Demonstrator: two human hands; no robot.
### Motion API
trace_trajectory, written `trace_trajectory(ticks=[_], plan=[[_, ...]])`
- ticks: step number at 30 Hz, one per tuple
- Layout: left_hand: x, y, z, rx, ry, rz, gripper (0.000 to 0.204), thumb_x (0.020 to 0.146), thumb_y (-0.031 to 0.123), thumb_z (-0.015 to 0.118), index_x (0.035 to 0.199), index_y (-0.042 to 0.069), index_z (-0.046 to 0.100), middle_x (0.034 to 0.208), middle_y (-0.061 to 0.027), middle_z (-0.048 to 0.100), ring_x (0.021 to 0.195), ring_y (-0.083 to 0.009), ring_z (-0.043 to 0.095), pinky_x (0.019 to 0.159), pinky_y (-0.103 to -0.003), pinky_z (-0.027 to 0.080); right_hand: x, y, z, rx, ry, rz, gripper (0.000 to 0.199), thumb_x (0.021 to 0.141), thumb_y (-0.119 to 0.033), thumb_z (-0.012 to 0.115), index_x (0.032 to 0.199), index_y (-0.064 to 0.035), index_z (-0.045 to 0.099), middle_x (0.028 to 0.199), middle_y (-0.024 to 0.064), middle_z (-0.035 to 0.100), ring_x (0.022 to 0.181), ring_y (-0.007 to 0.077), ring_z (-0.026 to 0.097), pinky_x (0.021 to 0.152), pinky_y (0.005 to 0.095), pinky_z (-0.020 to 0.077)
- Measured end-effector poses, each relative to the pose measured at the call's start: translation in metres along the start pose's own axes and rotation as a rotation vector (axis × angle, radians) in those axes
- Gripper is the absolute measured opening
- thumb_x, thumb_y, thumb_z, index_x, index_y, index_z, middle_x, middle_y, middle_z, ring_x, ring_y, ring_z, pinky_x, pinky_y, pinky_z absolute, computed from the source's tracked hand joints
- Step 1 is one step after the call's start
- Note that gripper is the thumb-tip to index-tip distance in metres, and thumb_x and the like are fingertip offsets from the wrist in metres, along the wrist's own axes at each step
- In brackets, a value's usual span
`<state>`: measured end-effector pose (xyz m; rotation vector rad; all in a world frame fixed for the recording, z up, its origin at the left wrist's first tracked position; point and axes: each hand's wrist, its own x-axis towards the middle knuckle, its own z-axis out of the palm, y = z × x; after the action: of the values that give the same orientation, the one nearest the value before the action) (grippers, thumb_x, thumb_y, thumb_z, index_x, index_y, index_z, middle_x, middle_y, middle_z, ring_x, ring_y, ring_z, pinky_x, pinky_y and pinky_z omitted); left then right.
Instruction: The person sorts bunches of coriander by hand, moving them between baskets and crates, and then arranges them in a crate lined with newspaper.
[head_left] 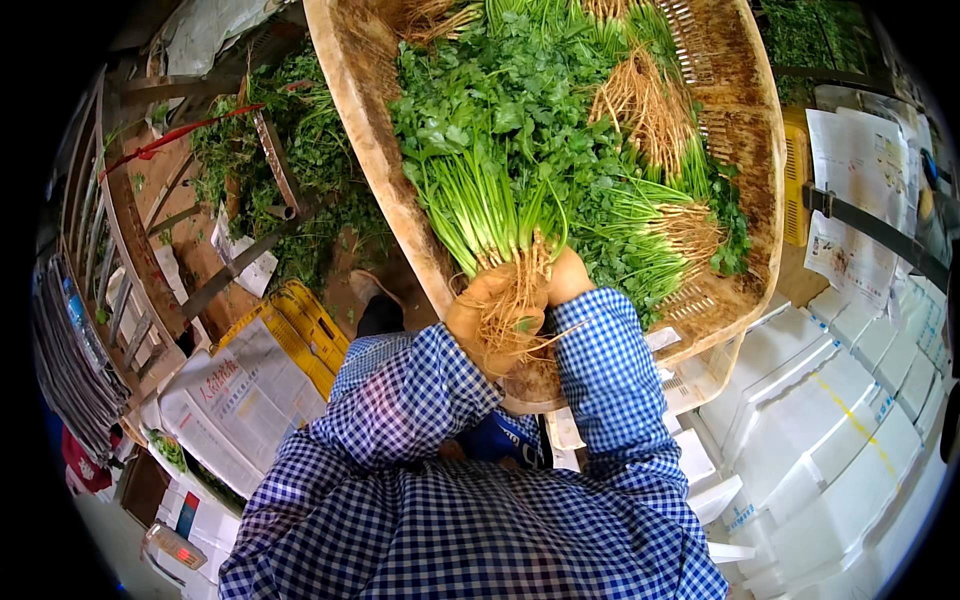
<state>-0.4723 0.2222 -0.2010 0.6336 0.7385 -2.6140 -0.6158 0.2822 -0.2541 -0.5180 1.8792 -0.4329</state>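
Note:
A bunch of coriander (490, 215) with green stems and trailing pale-brown roots lies at the near end of a large worn plastic crate (745, 200). My left hand (470, 318) is closed around its root end, and the hanging roots partly cover the fingers. Against the right side of the same root end is my right hand (569, 277), its fingers curled in and mostly hidden behind the stems. More coriander fills the crate, including a rooted bunch (690, 235) at the right and another rooted bunch (645, 110) farther back.
To the left stand a rusty metal frame (130, 230) and a yellow crate (300, 335), with a newspaper-covered box (235, 395) nearby. Loose greens (290, 150) lie on the floor beyond. White foam boxes (820, 400) are stacked at the right.

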Motion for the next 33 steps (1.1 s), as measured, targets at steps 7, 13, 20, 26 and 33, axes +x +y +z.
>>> trace_trajectory(ticks=[7, 13, 20, 26, 33], plan=[[-0.009, -0.007, 0.016, -0.011, 0.334, 0.088, 0.024, 0.101, 0.012, 0.053, 0.116, -0.006, 0.058, 0.091, -0.0100, 0.062, 0.071, -0.0150, 0.060, 0.056, -0.027, 0.051, 0.006, -0.031, 0.002, 0.221, -0.197, 0.252, 0.037, 0.110, -0.024, 0.039, 0.134, -0.0012, 0.057, 0.128, 0.0165, 0.064, 0.107, 0.0264, 0.062, 0.092, 0.0355, 0.0538], [-0.015, 0.000, 0.008, -0.032, 0.149, -0.032, 0.024, 0.098, 0.015, 0.061, 0.114, -0.003, 0.064, 0.102, -0.0139, 0.070, 0.089, -0.0228, 0.072, 0.074, -0.033, 0.065, 0.022, 0.017, 0.016, 0.418, -0.171, 0.277, 0.039, 0.110, -0.025, 0.040, 0.138, -0.0019, 0.053, 0.130, 0.0169, 0.063, 0.109, 0.0266, 0.062, 0.094, 0.0357, 0.0537], [-0.015, -0.004, 0.027, 0.004, 0.221, -0.043, 0.024, 0.099, 0.014, 0.060, 0.114, -0.004, 0.063, 0.090, -0.0094, 0.069, 0.073, -0.0160, 0.069, 0.062, -0.027, 0.062, 0.015, 0.010, 0.036, 0.079, -0.004, 0.240, 0.040, 0.109, -0.025, 0.042, 0.140, -0.0023, 0.051, 0.130, 0.0175, 0.063, 0.111, 0.0271, 0.062, 0.094, 0.0355, 0.0536], [-0.041, -0.013, 0.060, 0.038, 0.108, -0.111, 0.024, 0.095, 0.014, 0.065, 0.111, -0.004, 0.066, 0.096, -0.0112, 0.072, 0.077, -0.0152, 0.072, 0.066, -0.028, 0.064, 0.010, 0.001, 0.048, -0.108, 0.045, 0.203, 0.041, 0.108, -0.025, 0.045, 0.142, -0.0027, 0.049, 0.131, 0.0180, 0.062, 0.112, 0.0275, 0.062, 0.095, 0.0353, 0.0535], [-0.079, -0.046, 0.118, 0.208, -0.074, -0.297, 0.052, 0.090, 0.018, 0.072, 0.137, 0.004, 0.055, 0.128, -0.0133, 0.064, 0.102, -0.0198, 0.067, 0.080, -0.030, 0.061, -0.004, 0.003, 0.062, -0.259, 0.126, 0.197, 0.043, 0.106, -0.025, 0.047, 0.144, -0.0032, 0.047, 0.131, 0.0187, 0.062, 0.114, 0.0280, 0.061, 0.095, 0.0351, 0.0535]])
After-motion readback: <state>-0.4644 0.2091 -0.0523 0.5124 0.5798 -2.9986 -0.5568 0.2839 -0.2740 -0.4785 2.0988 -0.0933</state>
